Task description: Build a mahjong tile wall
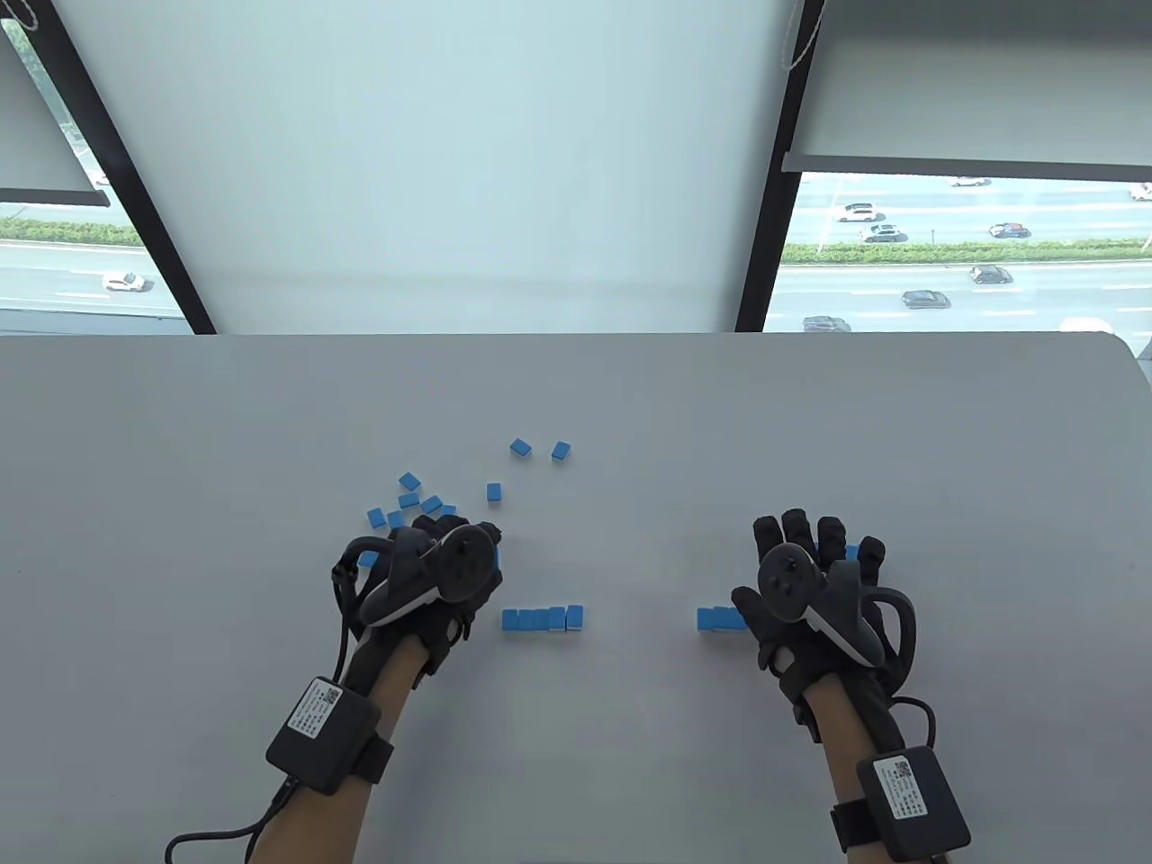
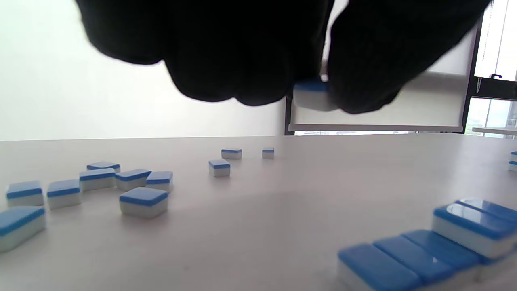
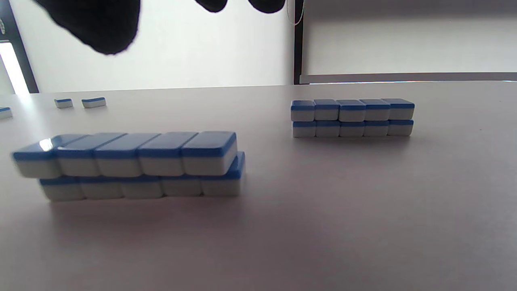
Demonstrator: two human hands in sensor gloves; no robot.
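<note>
Now left hand [image 1: 432, 576] pinches tile [image 2: 313, 95]; bare table [image 1: 630, 558] between walls.

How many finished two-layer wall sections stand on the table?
2: the nearer section by the right hand, and the farther section beyond it. The left-side row is only starting its second layer.

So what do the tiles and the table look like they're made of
Tiles: probably hard plastic in two layers, a glossy blue back on a white base; one back shows a bright glare spot. Table: a matte pale grey top, likely laminate or plastic, with soft shadows and no sharp reflections. The pictures leave the exact material open.
</note>
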